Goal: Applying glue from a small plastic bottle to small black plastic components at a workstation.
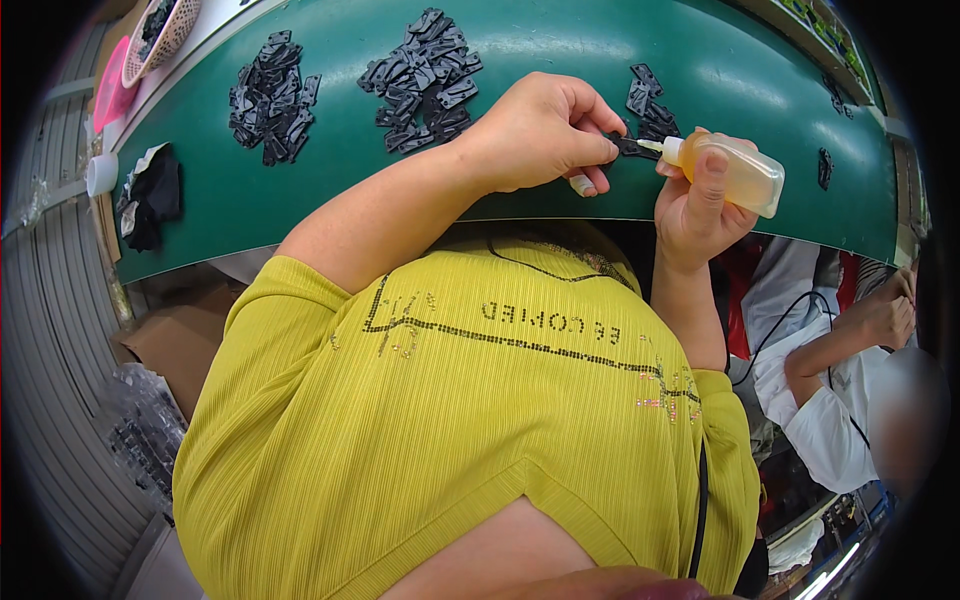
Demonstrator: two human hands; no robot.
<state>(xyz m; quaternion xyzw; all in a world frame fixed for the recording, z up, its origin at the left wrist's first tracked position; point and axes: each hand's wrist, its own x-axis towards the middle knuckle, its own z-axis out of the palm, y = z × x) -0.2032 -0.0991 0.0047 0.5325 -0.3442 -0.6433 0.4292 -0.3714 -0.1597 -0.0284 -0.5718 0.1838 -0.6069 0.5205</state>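
Between the thumb and fingers of my left hand [545,135], a small flat black plastic piece [630,148] is pinched. One of that hand's fingertips has a white wrapping [581,184]. My right hand [700,205] grips a clear squeeze bottle [740,175] of pale yellowish liquid, tilted with its thin nozzle toward the black piece. The nozzle tip is at or just over the piece; I cannot tell whether they touch. Just beyond my hands lies a small heap of similar black pieces [650,105] on the green tabletop [560,50].
Two bigger heaps of black pieces [425,80] [272,98] lie to the left. A black cloth [152,195], a white cup-like thing [102,174] and a basket [165,45] are at the far left. Loose pieces [825,168] lie right. Another person in white [830,410] sits at right.
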